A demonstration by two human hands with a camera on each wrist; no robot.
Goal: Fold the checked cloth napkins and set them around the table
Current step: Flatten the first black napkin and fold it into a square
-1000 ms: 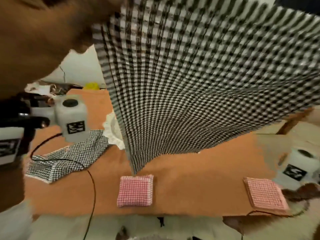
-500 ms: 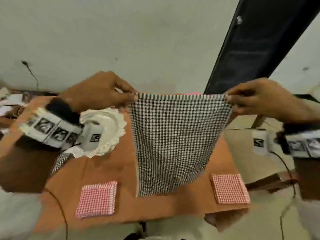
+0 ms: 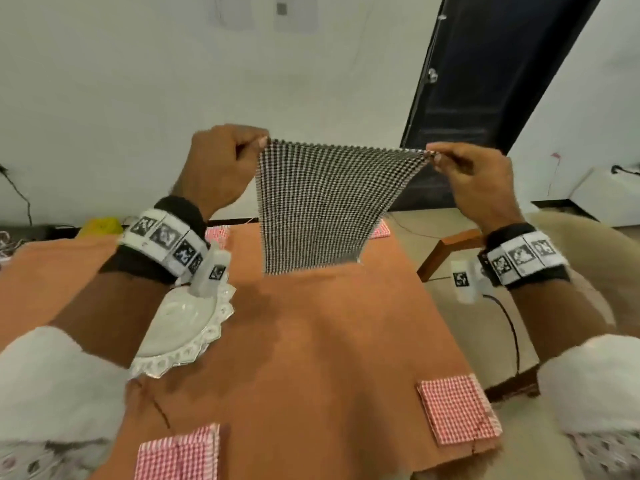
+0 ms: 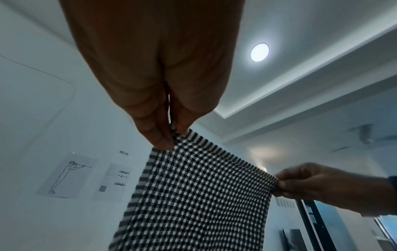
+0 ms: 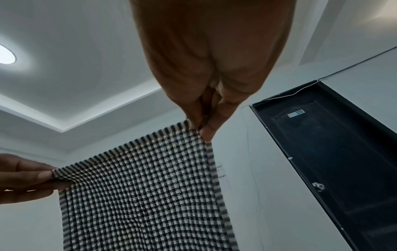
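A black-and-white checked napkin [image 3: 322,206] hangs spread flat in the air above the far half of the orange table [image 3: 311,341]. My left hand [image 3: 261,143] pinches its top left corner [image 4: 174,141] between thumb and fingertips. The top right corner [image 5: 198,130] is pinched by my right hand [image 3: 434,157]. The cloth's lower edge hangs just above the tabletop. Folded red checked napkins lie at the near left [image 3: 178,453], near right [image 3: 457,408] and at the far edge [image 3: 218,233], with another far one [image 3: 381,230] partly hidden behind the hanging cloth.
A white plate with a lacy rim [image 3: 183,334] sits on the table's left under my left forearm. A dark door [image 3: 485,81] stands behind at right. A wooden chair edge [image 3: 450,251] and a yellow object [image 3: 100,226] flank the table.
The napkin, a second ago held close to the camera and filling the view, is now held out at arm's length, stretched flat between both hands. The view has tilted upward.
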